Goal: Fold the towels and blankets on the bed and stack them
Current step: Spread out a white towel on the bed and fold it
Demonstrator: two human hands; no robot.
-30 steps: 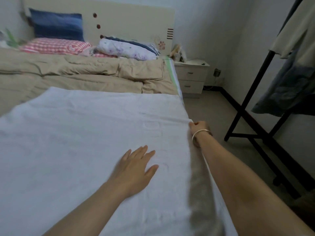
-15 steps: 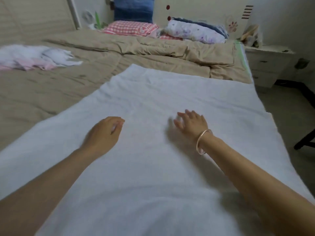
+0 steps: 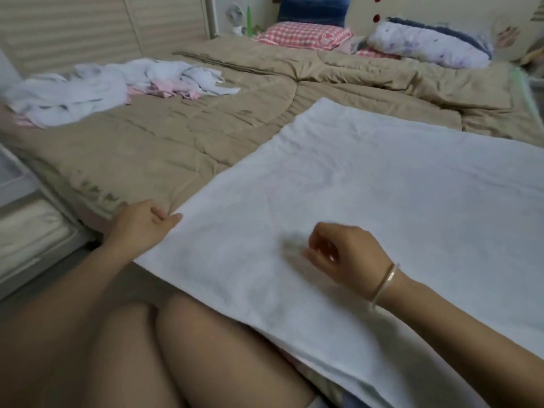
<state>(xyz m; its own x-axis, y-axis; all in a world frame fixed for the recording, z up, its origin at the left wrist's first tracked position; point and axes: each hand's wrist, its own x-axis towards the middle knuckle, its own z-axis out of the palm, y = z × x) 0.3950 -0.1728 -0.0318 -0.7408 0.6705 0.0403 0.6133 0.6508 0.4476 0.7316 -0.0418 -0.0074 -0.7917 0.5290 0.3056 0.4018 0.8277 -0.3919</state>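
head view: white towel (image 3: pixel 368 201) corner is pinched by left hand (image 3: pixel 141 228), likely for a first fold; curled right hand (image 3: pixel 344 254), hold unclear, is needed opposite.

2 hands (image 3: pixel 141 225) (image 3: pixel 347 254), 1 flat towel (image 3: pixel 382 201), 1 misc laundry pile (image 3: pixel 103 86)

Bed (image 3: pixel 353 83): covered by a tan quilt (image 3: pixel 176 142), rumpled towards the head end.
Near right: white towel (image 3: pixel 382 201) spread flat on the quilt.
Far left: loose heap of white and pink cloths (image 3: pixel 117 81).
Head end: checked pillow (image 3: pixel 303 33), flowered pillow (image 3: pixel 426 45).
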